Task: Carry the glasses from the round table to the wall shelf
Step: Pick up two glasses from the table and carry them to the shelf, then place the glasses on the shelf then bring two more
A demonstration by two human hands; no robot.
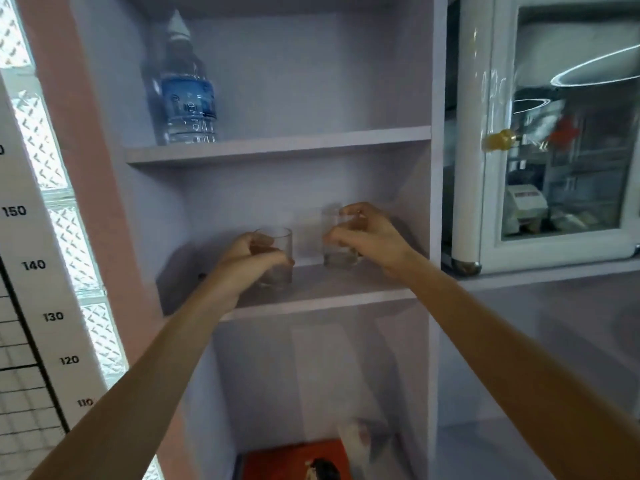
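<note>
Pale lilac shelving filled your view, and both arms were up at the middle shelf (311,296). Your left hand (252,254) was wrapped around one glass (278,261), your right hand (367,233) pinching the rim of the other glass (341,244) at its three o'clock, both bases seemingly on the board. A water bottle (185,95) stood at eleven o'clock above. The left glass sat near the front edge: a snagged finger on release could tip it off.

pale wall shelf (332,299) carries two glasses (281,258); a bottle (183,88) stands above.
</note>
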